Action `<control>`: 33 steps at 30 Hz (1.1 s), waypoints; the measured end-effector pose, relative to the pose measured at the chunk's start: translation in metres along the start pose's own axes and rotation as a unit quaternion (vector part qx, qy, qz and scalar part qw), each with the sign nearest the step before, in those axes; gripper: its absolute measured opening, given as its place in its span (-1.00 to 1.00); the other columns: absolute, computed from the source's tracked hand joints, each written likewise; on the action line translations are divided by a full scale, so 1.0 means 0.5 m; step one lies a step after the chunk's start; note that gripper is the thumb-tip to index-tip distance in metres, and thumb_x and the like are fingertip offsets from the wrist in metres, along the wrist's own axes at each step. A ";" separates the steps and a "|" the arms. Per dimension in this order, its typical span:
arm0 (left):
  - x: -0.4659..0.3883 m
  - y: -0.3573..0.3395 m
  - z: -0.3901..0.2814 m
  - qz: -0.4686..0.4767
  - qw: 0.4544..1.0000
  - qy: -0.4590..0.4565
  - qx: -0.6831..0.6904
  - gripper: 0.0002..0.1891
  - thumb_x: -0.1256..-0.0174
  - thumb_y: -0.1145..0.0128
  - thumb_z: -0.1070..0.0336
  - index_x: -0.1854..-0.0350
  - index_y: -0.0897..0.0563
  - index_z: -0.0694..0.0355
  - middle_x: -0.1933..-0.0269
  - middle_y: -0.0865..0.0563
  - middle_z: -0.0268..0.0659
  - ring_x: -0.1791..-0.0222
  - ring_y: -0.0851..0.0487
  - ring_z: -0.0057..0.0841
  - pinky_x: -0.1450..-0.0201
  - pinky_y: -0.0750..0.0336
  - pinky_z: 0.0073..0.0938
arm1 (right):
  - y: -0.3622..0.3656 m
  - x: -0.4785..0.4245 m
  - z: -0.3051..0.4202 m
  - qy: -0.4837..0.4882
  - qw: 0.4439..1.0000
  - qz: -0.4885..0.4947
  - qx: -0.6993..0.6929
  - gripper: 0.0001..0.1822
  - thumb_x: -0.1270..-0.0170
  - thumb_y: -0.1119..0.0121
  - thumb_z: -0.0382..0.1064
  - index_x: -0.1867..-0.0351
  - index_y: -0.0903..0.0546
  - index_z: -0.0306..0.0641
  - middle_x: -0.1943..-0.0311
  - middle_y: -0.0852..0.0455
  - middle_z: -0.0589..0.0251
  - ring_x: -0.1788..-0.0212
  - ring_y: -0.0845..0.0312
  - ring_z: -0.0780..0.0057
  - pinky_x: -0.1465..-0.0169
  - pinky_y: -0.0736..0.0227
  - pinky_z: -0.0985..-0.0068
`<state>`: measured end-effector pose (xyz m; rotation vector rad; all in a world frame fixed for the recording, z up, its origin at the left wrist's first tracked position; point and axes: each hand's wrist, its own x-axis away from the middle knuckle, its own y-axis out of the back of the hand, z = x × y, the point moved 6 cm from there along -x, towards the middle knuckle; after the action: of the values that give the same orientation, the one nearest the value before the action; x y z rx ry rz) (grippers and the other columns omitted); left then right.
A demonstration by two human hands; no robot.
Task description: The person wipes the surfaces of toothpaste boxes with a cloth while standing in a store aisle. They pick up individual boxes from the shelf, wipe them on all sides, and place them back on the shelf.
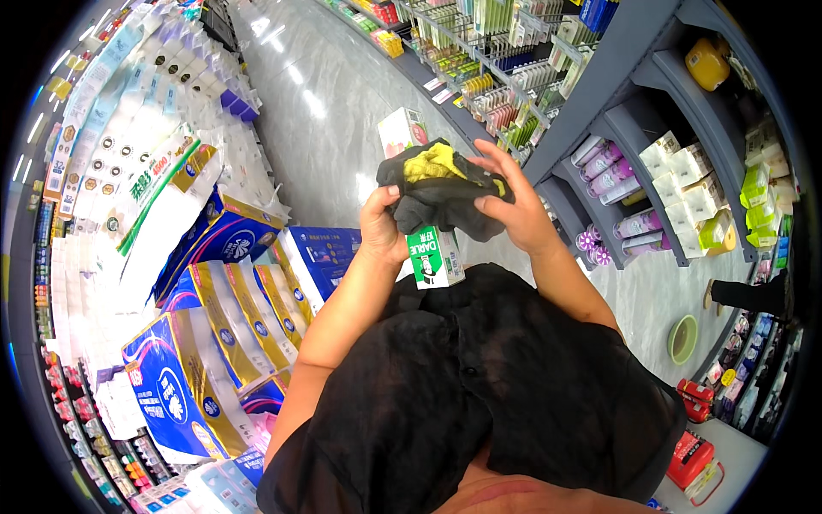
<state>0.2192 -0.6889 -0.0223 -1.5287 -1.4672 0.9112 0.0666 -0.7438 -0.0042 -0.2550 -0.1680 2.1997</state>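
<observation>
A crumpled black cloth item (443, 209) with a yellow patch is stretched between both hands at chest height. My left hand (383, 228) grips its left end, thumb on top. At the right end, my right hand (520, 209) pinches it with the thumb below and the fingers raised behind. A green and white Darlie carton (431, 260) shows just under the cloth, close to my left palm; whether that hand supports it cannot be told. Beyond the cloth stands a white box (399, 128) with a pink print, partly covered.
Blue and gold Vinda tissue packs (186, 379) are stacked at my left, beside white tissue rolls (109, 173). Wire racks (501, 70) of hanging goods line the far side. Grey shelves (626, 135) rise at right. A green basin (682, 339) and a person's leg (748, 293) appear farther right.
</observation>
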 end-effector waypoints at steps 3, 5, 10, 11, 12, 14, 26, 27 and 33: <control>0.000 -0.013 0.001 0.017 1.000 0.003 0.009 -0.31 -0.06 -0.04 0.19 -0.32 -0.31 0.33 -0.19 -0.54 0.02 -0.13 -0.58 -0.11 -0.18 -0.49 -0.10 | 0.042 0.003 0.011 0.083 0.981 -0.041 0.173 -0.16 -0.01 -0.34 -0.25 -0.38 -0.27 -0.25 -0.28 -0.34 0.13 -0.31 -0.25 0.31 -0.34 -0.14 0.35; 0.000 -0.005 -0.007 0.015 1.000 -0.007 -0.007 -0.31 -0.06 -0.04 0.19 -0.31 -0.31 0.33 -0.20 -0.53 0.02 -0.13 -0.57 -0.11 -0.17 -0.49 -0.09 | 0.020 0.028 0.150 0.222 0.950 -0.025 0.219 -0.15 0.05 -0.36 -0.17 -0.36 -0.30 -0.23 -0.25 -0.37 0.18 -0.28 -0.26 0.33 -0.30 -0.15 0.36; 0.011 -0.013 -0.014 0.006 0.999 -0.018 -0.039 -0.31 -0.04 -0.04 0.26 -0.32 -0.29 0.36 -0.21 -0.51 0.06 -0.19 -0.53 -0.09 -0.27 -0.41 -0.11 | -0.139 0.152 0.349 0.478 0.824 0.270 0.144 -0.59 0.05 -0.31 -0.36 0.09 -0.62 0.07 0.32 -0.67 0.26 0.51 -0.49 0.48 0.37 -0.30 0.53; 0.007 -0.027 -0.011 0.023 0.999 -0.013 -0.045 -0.31 -0.04 -0.05 0.27 -0.32 -0.28 0.37 -0.21 -0.51 0.06 -0.19 -0.53 -0.09 -0.28 -0.40 -0.11 | -0.155 0.159 0.373 0.504 0.806 0.289 0.108 -0.62 -0.06 -0.29 -0.37 0.08 -0.63 0.19 0.34 -0.66 0.25 0.53 -0.48 0.48 0.40 -0.29 0.53; 0.007 -0.038 -0.006 0.027 0.999 -0.011 -0.046 -0.30 -0.02 -0.07 0.28 -0.31 -0.28 0.40 -0.19 -0.51 0.07 -0.17 -0.54 -0.09 -0.27 -0.42 -0.13 | -0.170 0.167 0.392 0.529 0.785 0.313 0.073 -0.62 -0.17 -0.26 -0.38 0.07 -0.63 0.30 0.36 -0.65 0.24 0.54 -0.48 0.48 0.44 -0.29 0.54; 0.002 -0.042 -0.002 0.028 0.998 -0.009 -0.063 -0.28 -0.01 -0.09 0.29 -0.31 -0.28 0.41 -0.18 -0.52 0.07 -0.16 -0.55 -0.10 -0.25 -0.44 -0.14 | -0.175 0.169 0.393 0.596 0.744 0.300 0.027 -0.54 -0.24 -0.19 -0.46 -0.02 -0.59 0.33 0.41 -0.62 0.16 0.60 -0.41 0.42 0.49 -0.27 0.50; 0.000 -0.031 -0.004 0.000 0.992 -0.022 -0.124 -0.33 0.02 -0.13 0.37 -0.25 -0.29 0.36 -0.14 -0.51 -0.01 -0.16 -0.53 -0.17 -0.23 -0.46 -0.14 | -0.160 0.146 0.353 0.502 0.776 0.222 0.311 -0.62 -0.03 -0.41 -0.22 0.08 -0.68 0.31 0.12 -0.65 0.23 0.17 -0.57 0.33 0.07 -0.43 0.32; -0.007 -0.043 0.002 -0.005 0.989 -0.008 -0.149 -0.34 0.00 -0.12 0.39 -0.25 -0.28 0.35 -0.15 -0.50 -0.02 -0.18 -0.51 -0.18 -0.24 -0.46 -0.14 | -0.148 0.122 0.336 0.455 0.771 0.166 0.412 -0.60 0.00 -0.43 -0.17 0.05 -0.67 0.26 0.00 -0.58 0.16 0.04 -0.52 0.22 -0.06 -0.37 0.23; 0.003 -0.080 0.002 0.086 0.981 -0.005 -0.172 -0.04 -0.02 -0.22 0.13 -0.49 0.00 0.17 -0.33 -0.36 -0.12 -0.37 -0.33 -0.23 -0.41 -0.21 -0.25 | -0.092 0.000 0.129 0.359 0.815 0.074 0.449 -0.43 0.05 -0.43 -0.08 -0.09 -0.61 0.07 -0.32 -0.34 0.09 -0.25 -0.35 0.02 -0.28 -0.26 0.15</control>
<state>0.2019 -0.6874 0.0140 -1.9299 -1.5789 0.7924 0.0867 -0.7183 0.0682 -0.5337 1.3123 1.9260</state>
